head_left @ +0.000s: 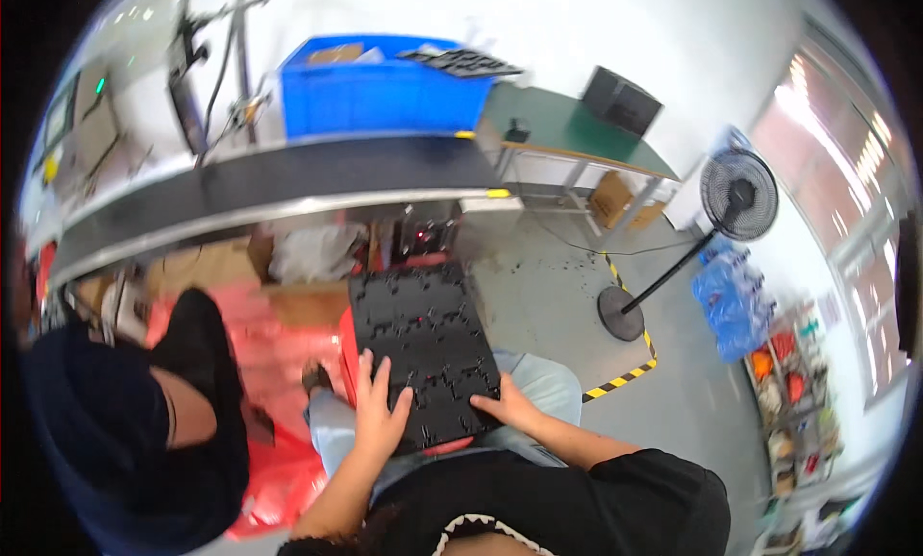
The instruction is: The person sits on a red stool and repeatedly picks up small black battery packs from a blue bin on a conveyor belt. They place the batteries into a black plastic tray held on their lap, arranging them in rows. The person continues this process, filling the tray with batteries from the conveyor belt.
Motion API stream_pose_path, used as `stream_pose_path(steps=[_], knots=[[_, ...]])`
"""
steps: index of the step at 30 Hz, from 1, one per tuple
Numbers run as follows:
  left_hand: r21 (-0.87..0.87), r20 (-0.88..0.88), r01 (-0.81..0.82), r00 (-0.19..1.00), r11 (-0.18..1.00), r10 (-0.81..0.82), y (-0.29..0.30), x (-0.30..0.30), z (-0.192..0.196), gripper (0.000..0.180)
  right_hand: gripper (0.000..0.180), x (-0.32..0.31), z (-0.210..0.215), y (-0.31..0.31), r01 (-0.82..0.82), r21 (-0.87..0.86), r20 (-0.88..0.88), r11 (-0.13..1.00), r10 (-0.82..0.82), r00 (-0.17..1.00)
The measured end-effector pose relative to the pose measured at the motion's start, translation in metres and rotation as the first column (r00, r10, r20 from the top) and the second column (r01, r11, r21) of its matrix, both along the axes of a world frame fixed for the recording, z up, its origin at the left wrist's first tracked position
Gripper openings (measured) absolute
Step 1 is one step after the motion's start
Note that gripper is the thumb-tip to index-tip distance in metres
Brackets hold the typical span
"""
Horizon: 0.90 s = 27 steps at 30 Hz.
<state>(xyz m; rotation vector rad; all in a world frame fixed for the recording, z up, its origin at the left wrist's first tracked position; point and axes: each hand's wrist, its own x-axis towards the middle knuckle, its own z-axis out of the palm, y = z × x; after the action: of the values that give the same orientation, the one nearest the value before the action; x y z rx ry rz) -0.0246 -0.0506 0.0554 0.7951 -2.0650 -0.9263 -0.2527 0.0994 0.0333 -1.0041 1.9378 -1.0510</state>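
Note:
A flat black plastic panel [428,340] with rows of small raised shapes lies across my lap. My left hand [382,412] rests on its lower left part, fingers stretched out and thumb apart. On the other side, my right hand [511,405] holds the right edge near the bottom corner. Its thumb lies on top, and most of its fingers are hidden past the edge. Something red shows under the panel's near edge.
Ahead runs a black conveyor belt [317,169], with a blue bin [385,99] behind it. Another person [115,431] sits close on the left, beside red plastic sheeting [274,340]. A standing fan [738,196], a green table [558,123] and laden shelves [793,402] are on the right.

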Motion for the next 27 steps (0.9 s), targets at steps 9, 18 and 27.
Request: stream_pose_path(steps=[9,18,27], knots=[[-0.259,0.414,0.115,0.91,0.959,0.003,0.013,-0.018,-0.007,0.05,0.071,-0.03,0.03,-0.04,-0.127,0.01,-0.146,0.992,0.127,0.981],[-0.133,0.132,-0.068,0.987,0.989,0.086,0.014,-0.004,0.01,0.058,0.072,-0.018,-0.001,-0.118,0.026,-0.14,-0.654,0.99,-0.112,0.748],[0.298,0.149,-0.155,0.982,0.942,0.115,0.027,0.016,-0.016,0.08,0.071,-0.025,0.004,-0.107,-0.031,-0.095,-0.523,0.995,-0.024,0.852]])
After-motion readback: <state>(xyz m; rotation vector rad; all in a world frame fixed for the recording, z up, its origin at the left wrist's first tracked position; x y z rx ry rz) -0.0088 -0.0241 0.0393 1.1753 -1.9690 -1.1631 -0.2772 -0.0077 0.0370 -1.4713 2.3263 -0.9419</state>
